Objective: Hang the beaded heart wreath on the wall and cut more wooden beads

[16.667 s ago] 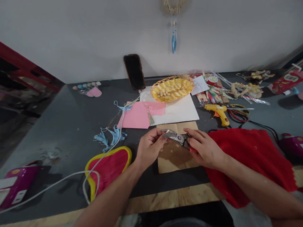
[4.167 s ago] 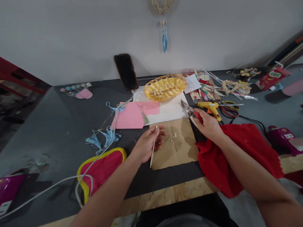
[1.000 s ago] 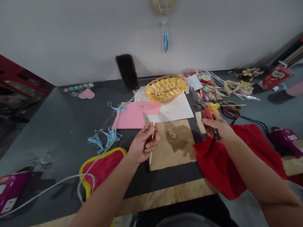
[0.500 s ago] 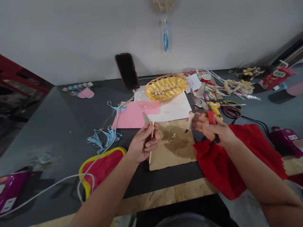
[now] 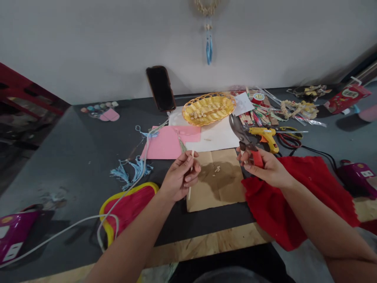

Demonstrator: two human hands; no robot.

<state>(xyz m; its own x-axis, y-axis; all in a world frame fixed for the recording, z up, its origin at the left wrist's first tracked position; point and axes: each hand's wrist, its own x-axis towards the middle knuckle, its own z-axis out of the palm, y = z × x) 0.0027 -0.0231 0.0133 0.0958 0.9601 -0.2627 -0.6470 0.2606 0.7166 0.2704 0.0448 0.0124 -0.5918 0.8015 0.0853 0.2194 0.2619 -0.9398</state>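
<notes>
My left hand (image 5: 184, 177) pinches a thin pale stick (image 5: 189, 193), held upright over the left edge of a brown cardboard sheet (image 5: 203, 200). A few short cut pieces (image 5: 217, 169) lie on the cardboard between my hands. In my right hand (image 5: 266, 167) is a pair of pruning shears (image 5: 243, 137) with red-wrapped handles, gripped with the handles squeezed nearly together and the blades pointing up and away. The shears are apart from the stick.
Behind the cardboard are a yellow basket (image 5: 207, 110) holding small pale pieces, pink paper (image 5: 165, 143) and a leaning phone (image 5: 161, 88). A yellow glue gun (image 5: 266, 135) lies beyond my right hand, red cloth (image 5: 309, 188) under that forearm. A white cable (image 5: 126, 192) crosses on the left.
My right hand has closed the shears: the spread handles have come together and the open blades have shut. My left hand keeps the stick in nearly the same place.
</notes>
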